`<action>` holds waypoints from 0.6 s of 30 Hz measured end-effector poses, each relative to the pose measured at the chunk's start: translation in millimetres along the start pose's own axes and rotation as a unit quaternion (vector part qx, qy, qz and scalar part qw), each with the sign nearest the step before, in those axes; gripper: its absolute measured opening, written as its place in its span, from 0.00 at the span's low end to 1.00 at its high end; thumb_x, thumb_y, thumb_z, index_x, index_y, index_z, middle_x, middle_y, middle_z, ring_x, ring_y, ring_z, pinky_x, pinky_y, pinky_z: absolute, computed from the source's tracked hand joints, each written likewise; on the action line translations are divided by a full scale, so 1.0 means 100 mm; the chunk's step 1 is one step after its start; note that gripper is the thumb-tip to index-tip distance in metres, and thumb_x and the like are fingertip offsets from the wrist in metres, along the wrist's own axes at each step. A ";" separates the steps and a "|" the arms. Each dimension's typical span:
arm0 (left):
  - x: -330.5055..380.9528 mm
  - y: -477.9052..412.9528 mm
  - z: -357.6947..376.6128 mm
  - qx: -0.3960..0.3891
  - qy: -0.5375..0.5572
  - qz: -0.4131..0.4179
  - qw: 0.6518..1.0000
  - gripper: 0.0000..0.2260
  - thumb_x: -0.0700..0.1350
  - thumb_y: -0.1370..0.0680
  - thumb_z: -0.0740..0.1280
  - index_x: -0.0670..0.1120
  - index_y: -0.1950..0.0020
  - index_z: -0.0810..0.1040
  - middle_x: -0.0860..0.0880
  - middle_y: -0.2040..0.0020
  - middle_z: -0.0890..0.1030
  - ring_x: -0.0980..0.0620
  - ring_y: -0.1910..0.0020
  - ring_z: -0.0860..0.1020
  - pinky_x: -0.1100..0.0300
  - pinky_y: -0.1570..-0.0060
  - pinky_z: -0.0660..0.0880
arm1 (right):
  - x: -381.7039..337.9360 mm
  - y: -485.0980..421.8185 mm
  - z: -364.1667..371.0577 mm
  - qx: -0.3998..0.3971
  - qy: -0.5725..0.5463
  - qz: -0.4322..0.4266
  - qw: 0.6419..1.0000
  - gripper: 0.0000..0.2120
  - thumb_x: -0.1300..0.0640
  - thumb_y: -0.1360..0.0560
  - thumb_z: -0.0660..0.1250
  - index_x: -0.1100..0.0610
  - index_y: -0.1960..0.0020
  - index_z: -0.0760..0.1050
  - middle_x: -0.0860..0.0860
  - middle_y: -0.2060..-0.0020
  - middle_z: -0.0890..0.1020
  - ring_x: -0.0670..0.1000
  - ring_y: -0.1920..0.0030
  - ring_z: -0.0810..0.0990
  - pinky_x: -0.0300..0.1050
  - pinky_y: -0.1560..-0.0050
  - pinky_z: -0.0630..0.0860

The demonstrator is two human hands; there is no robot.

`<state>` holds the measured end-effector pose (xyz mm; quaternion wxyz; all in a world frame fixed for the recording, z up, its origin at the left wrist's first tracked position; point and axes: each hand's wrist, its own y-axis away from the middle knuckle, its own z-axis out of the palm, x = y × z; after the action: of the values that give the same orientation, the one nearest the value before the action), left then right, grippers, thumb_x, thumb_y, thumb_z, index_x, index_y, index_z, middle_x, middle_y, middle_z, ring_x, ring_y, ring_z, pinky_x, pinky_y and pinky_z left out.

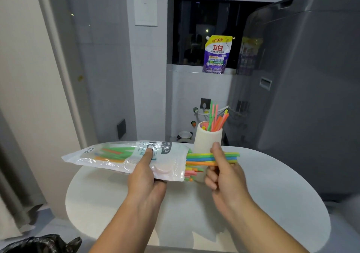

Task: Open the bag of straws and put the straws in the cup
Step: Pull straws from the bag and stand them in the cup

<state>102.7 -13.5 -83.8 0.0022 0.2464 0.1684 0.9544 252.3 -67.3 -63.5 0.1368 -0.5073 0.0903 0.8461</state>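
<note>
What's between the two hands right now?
Head view: the bag mouth, with loose straw ends sticking out and the bundle the right hand grips.

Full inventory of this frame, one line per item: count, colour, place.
straw bag: 1, clear with print, held above the table, mouth to the right
straws in hand: a bunch, count unclear, green, blue, yellow, orange, sticking out of the bag's mouth
straws in cup: several, pink, orange, green, yellow, standing in the cup
cup: 1, cream, far edge of the table
table: 1, white, rounded, under the hands
detergent pouch: 1, purple and yellow, window ledge
appliance: 1, grey, right side
plastic bag: 1, black, bottom left corner
left hand: grips the straw bag
right hand: pinches the straws in hand
</note>
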 end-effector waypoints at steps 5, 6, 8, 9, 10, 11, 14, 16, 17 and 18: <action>-0.07 0.00 -0.01 -0.012 -0.002 -0.022 1.000 0.18 0.40 0.18 0.70 0.43 0.28 0.77 0.40 0.37 0.86 0.39 0.37 0.84 0.34 0.33 0.76 | 0.19 -0.02 0.08 0.013 0.048 -0.001 0.999 0.15 0.51 0.26 0.74 0.55 0.42 0.81 0.52 0.53 0.88 0.51 0.56 0.88 0.48 0.57 0.84; -0.06 -0.01 -0.02 -0.011 -0.001 -0.024 1.000 0.18 0.40 0.18 0.70 0.43 0.28 0.77 0.40 0.37 0.86 0.39 0.37 0.84 0.33 0.33 0.76 | 0.19 -0.06 0.07 0.031 0.065 -0.019 0.997 0.16 0.50 0.26 0.74 0.55 0.41 0.81 0.52 0.52 0.88 0.54 0.52 0.87 0.55 0.49 0.84; -0.04 0.00 -0.03 -0.008 0.004 -0.028 1.000 0.18 0.40 0.18 0.69 0.44 0.28 0.77 0.41 0.36 0.85 0.40 0.37 0.84 0.33 0.32 0.76 | 0.16 -0.11 0.07 0.055 0.094 -0.045 0.993 0.15 0.48 0.25 0.73 0.55 0.43 0.81 0.50 0.55 0.88 0.53 0.54 0.87 0.57 0.50 0.83; -0.03 0.00 -0.03 -0.006 0.006 -0.029 1.000 0.18 0.40 0.18 0.69 0.44 0.28 0.77 0.42 0.36 0.85 0.41 0.36 0.84 0.34 0.32 0.75 | 0.14 -0.13 0.06 0.063 0.105 -0.058 0.991 0.14 0.48 0.25 0.72 0.57 0.44 0.82 0.47 0.60 0.87 0.49 0.59 0.86 0.51 0.57 0.83; -0.02 0.00 -0.03 -0.003 0.008 -0.030 1.000 0.18 0.40 0.17 0.69 0.44 0.28 0.77 0.42 0.36 0.85 0.41 0.36 0.84 0.35 0.32 0.75 | 0.11 -0.14 0.05 0.072 0.116 -0.071 0.988 0.14 0.48 0.24 0.72 0.59 0.47 0.82 0.44 0.67 0.84 0.45 0.65 0.82 0.45 0.62 0.79; -0.01 0.01 -0.02 0.000 0.010 -0.032 0.999 0.17 0.40 0.17 0.69 0.44 0.28 0.77 0.42 0.36 0.85 0.42 0.36 0.84 0.36 0.32 0.76 | 0.07 -0.14 0.04 0.080 0.129 -0.084 0.985 0.14 0.48 0.24 0.71 0.60 0.50 0.82 0.42 0.71 0.80 0.43 0.70 0.78 0.42 0.65 0.74; -0.01 0.03 0.00 0.005 0.015 -0.043 0.999 0.18 0.40 0.17 0.68 0.43 0.27 0.77 0.42 0.35 0.85 0.42 0.37 0.84 0.37 0.34 0.77 | -0.03 -0.14 0.00 0.077 0.174 -0.104 0.976 0.15 0.49 0.23 0.70 0.58 0.63 0.78 0.45 0.78 0.76 0.45 0.77 0.73 0.44 0.67 0.70; -0.02 0.05 0.01 0.006 0.015 -0.048 0.999 0.17 0.39 0.17 0.68 0.44 0.27 0.77 0.42 0.36 0.85 0.43 0.38 0.84 0.38 0.37 0.78 | -0.08 -0.14 -0.02 0.071 0.174 -0.108 0.976 0.17 0.50 0.23 0.70 0.57 0.67 0.77 0.50 0.78 0.76 0.49 0.77 0.73 0.47 0.67 0.71; -0.02 0.06 0.01 0.006 0.016 -0.049 0.999 0.17 0.39 0.17 0.68 0.44 0.27 0.77 0.42 0.36 0.85 0.43 0.38 0.84 0.39 0.39 0.79 | -0.09 -0.15 -0.02 0.068 0.171 -0.110 0.977 0.16 0.50 0.23 0.70 0.57 0.67 0.78 0.52 0.78 0.76 0.50 0.77 0.73 0.48 0.67 0.72; -0.02 0.06 0.02 0.007 0.018 -0.050 0.999 0.17 0.39 0.17 0.68 0.44 0.27 0.77 0.42 0.35 0.85 0.43 0.38 0.84 0.39 0.39 0.79 | -0.12 -0.16 -0.03 0.062 0.170 -0.112 0.977 0.16 0.51 0.22 0.70 0.58 0.65 0.79 0.53 0.78 0.77 0.51 0.77 0.74 0.49 0.67 0.73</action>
<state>106.1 -19.2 -81.4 0.0447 0.2204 0.1873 0.9562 265.3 -54.7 -54.8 0.2446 -0.6414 0.1074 0.7192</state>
